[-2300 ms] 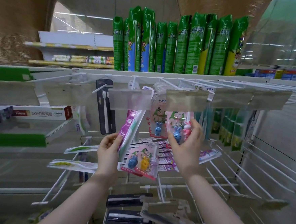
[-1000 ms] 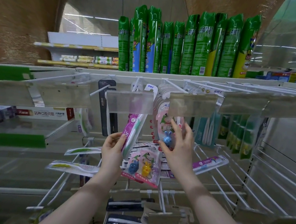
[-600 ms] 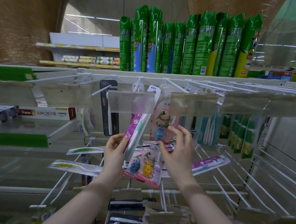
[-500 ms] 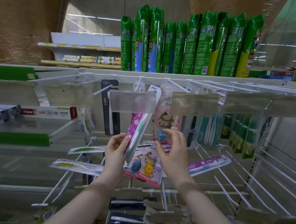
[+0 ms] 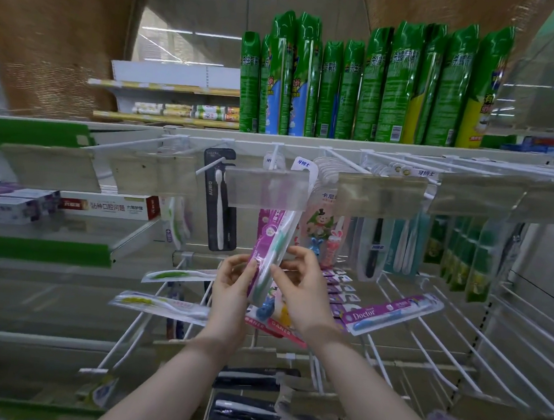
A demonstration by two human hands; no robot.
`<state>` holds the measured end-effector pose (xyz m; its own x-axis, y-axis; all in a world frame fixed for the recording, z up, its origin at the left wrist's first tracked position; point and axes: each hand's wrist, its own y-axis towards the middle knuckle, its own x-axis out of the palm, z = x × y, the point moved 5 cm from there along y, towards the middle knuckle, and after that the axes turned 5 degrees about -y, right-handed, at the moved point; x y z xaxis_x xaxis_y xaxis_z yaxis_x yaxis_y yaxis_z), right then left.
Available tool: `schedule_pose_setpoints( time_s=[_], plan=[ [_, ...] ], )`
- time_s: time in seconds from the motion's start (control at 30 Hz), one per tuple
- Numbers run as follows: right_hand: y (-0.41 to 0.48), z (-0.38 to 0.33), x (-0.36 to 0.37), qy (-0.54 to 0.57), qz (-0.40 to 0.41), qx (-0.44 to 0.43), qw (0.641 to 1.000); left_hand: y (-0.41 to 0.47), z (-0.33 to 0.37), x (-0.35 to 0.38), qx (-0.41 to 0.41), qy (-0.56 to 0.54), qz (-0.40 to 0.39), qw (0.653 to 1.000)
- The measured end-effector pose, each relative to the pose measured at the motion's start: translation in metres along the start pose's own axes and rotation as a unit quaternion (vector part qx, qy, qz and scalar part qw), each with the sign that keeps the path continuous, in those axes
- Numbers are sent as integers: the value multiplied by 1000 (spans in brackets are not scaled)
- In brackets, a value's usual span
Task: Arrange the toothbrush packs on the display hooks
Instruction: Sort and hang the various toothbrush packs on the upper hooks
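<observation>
Store shelving fills the view: green spray cans stand in a row on the top shelf, and white wire display hooks jut out below it, each ending in a clear tag holder. At centre, both hands meet on 1 purple toothbrush pack, which leans to the right with its top reaching up behind the tag holder; whether it sits on a hook cannot be told. The left hand grips the pack's lower left edge with curled fingers. The right hand pinches its lower right side, thumb on the front and fingers curled behind. A cartoon pack shows just below, between the wrists; which hand holds it is unclear. A black toothbrush pack hangs to the left, cartoon packs hang just right, and a Doctor pack lies across the lower hooks.
</observation>
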<state>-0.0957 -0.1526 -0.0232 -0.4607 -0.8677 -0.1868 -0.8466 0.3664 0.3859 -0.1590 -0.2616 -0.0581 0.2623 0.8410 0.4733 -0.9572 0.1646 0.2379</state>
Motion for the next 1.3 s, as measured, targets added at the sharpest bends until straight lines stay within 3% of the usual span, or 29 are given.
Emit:
schedule_pose_setpoints(
  time_s=[0.77, 1.1, 1.3],
  plan=[
    [12, 3, 2, -43, 5, -17, 999, 1, -10, -11, -42, 70, -52, 995],
    [21, 9, 1, -71, 15, 1, 997, 22, -7, -10, -46, 145, -6, 988],
    [24, 11, -7, -104, 23, 8, 994, 52, 17, -15, 7, 230, 47, 972]
  ],
)
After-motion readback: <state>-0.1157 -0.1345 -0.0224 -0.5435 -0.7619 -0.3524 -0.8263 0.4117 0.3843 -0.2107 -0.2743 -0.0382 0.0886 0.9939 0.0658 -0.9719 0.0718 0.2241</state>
